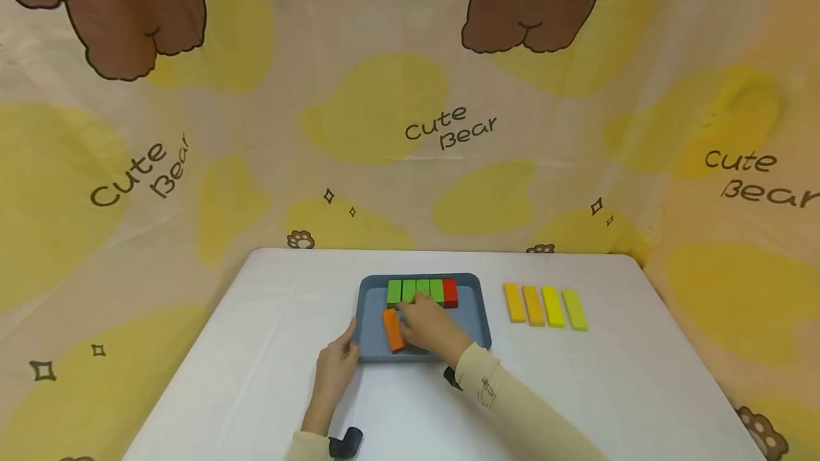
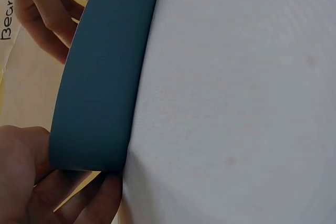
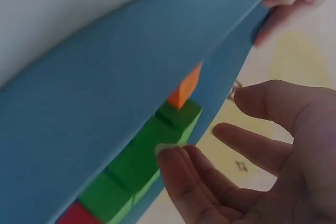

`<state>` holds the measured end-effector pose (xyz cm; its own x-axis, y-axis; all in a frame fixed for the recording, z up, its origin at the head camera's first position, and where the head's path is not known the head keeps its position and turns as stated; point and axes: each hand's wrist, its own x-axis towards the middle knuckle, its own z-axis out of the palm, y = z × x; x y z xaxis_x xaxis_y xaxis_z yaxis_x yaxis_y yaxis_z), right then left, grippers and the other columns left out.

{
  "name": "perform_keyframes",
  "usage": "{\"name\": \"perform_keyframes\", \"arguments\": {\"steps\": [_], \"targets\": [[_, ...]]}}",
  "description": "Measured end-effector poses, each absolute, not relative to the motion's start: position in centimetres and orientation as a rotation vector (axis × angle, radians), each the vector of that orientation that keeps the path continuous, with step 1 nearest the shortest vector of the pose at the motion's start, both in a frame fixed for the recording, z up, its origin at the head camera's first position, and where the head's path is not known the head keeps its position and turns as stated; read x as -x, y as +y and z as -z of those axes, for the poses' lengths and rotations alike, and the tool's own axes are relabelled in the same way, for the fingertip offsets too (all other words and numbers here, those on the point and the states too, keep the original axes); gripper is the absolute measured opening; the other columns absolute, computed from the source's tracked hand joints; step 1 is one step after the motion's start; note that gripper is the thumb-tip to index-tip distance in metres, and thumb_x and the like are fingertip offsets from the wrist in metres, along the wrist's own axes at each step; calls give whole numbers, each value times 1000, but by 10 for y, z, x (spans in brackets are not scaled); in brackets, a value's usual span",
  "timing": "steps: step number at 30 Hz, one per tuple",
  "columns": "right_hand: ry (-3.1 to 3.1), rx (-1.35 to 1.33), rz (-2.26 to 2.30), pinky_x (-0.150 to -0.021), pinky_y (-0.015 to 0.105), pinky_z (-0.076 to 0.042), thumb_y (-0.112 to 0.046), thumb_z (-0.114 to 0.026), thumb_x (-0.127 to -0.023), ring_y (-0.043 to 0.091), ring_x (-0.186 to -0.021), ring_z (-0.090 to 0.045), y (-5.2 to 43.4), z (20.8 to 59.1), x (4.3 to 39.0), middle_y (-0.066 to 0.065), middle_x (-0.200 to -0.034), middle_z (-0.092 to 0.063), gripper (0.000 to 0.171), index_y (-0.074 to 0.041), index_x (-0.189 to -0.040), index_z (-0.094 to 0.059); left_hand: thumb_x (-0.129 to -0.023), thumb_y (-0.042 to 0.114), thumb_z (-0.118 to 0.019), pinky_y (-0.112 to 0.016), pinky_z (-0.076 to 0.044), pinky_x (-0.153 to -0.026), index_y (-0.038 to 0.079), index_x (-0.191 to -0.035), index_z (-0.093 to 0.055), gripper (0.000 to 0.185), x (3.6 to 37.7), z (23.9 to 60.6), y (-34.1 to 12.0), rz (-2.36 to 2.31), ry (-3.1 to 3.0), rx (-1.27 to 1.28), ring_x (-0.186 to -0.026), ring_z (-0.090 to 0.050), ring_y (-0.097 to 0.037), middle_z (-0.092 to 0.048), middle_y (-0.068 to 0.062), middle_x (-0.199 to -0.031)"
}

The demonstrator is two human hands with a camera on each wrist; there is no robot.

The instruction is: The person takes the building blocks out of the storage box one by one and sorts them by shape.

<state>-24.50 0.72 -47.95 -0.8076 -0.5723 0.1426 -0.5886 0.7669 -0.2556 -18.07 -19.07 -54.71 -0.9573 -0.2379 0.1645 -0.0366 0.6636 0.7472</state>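
Observation:
My left hand (image 1: pixel 337 367) holds the near-left corner of a blue-grey tray (image 1: pixel 475 319); in the left wrist view its thumb and fingers bend around the tray corner (image 2: pixel 94 129). Several green blocks (image 1: pixel 394 292) stand side by side at the tray's far side, with a red block (image 1: pixel 450 293) at their right end. An orange block (image 1: pixel 393 331) lies in front of them, slightly slanted. Over the tray, my right hand (image 1: pixel 430 324) reaches toward the green blocks. In the right wrist view its fingers (image 3: pixel 184 182) are spread with nothing between them, fingertips close to the green blocks.
To the right of the tray, several yellow to lime blocks (image 1: pixel 534 306) lie in a row on the white table (image 1: pixel 256 347). Behind the table hangs a patterned cloth (image 1: pixel 371 112) with bears and lettering. Black wrist cameras (image 1: pixel 346 442) sit at both wrists.

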Motion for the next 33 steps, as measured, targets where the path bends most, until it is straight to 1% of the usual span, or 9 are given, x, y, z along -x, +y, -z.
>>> {"name": "perform_keyframes", "arguments": {"steps": [1, 2, 5, 8, 13, 20, 21, 27, 33], "targets": [[-2905, -963, -439, -70, 31, -53, -18, -63, -90, 22, -82, -59, 3, 481, 245, 15, -100, -65, 33, -5, -120, -67, -90, 7, -55, -24, -38, -54, 6, -138, -54, 48, 181, 547, -191, 1167, -2637, -225, -61, -48, -14, -62, -22, -128], [-2912, -968, -429, -67, 29, -52, -19, -64, -90, 20, -79, -58, 0, 483, 245, 14, -98, -65, 33, -5, -120, -67, -90, 7, -55, -24, -38, -54, 6, -139, -54, 48, 181, 548, -191, 1171, -2640, -228, -61, -48, -14, -61, -21, -129], [-2944, -957, -392, -59, 26, -48, -23, -66, -89, 17, -70, -53, -10, 489, 245, 12, -93, -63, 36, -5, -120, -66, -90, 7, -54, -25, -36, -51, 7, -139, -53, 49, 180, 548, -192, 1196, -2651, -231, -52, -38, -14, -60, -23, -129], [-2985, -914, -359, -58, 27, -47, -27, -68, -89, 17, -69, -52, -18, 494, 246, 13, -95, -60, 38, -7, -120, -65, -90, 7, -54, -25, -37, -51, 7, -139, -54, 49, 181, 549, -193, 1202, -2646, -226, -53, -38, -13, -59, -23, -129], [-3026, -850, -347, -54, 30, -48, -28, -69, -88, 19, -68, -54, -26, 496, 244, 14, -93, -58, 35, -8, -116, -65, -89, 6, -55, -25, -41, -58, 6, -137, -56, 48, 180, 550, -193, 1175, -2626, -203, -67, -53, -16, -60, -22, -129], [-2946, -905, -251, -48, 29, -48, -23, -71, -87, 19, -61, -55, -31, 503, 242, 13, -84, -58, 18, -9, -93, -62, -90, 6, -55, -27, -44, -63, 6, -136, -57, 46, 179, 548, -192, 1161, -2616, -213, -81, -62, -21, -61, -21, -128], [-2936, -910, -241, -48, 29, -48, -23, -71, -87, 19, -61, -55, -31, 504, 242, 13, -84, -58, 18, -9, -92, -62, -90, 6, -55, -27, -45, -65, 5, -136, -57, 46, 178, 548, -192, 1151, -2618, -212, -85, -62, -20, -61, -20, -128], [-2883, -943, -234, -51, 28, -49, -21, -74, -85, 20, -67, -58, -33, 506, 242, 14, -85, -63, 22, -6, -98, -65, -90, 6, -56, -29, -45, -66, 6, -136, -57, 46, 179, 547, -191, 1146, -2618, -221, -84, -62, -21, -61, -20, -128], [-2874, -931, -217, -52, 29, -49, -20, -76, -83, 21, -69, -59, -35, 506, 242, 12, -85, -65, 25, -6, -102, -68, -90, 7, -55, -25, -42, -59, 7, -136, -57, 46, 179, 548, -191, 1160, -2613, -241, -79, -61, -18, -62, -20, -127]]}}
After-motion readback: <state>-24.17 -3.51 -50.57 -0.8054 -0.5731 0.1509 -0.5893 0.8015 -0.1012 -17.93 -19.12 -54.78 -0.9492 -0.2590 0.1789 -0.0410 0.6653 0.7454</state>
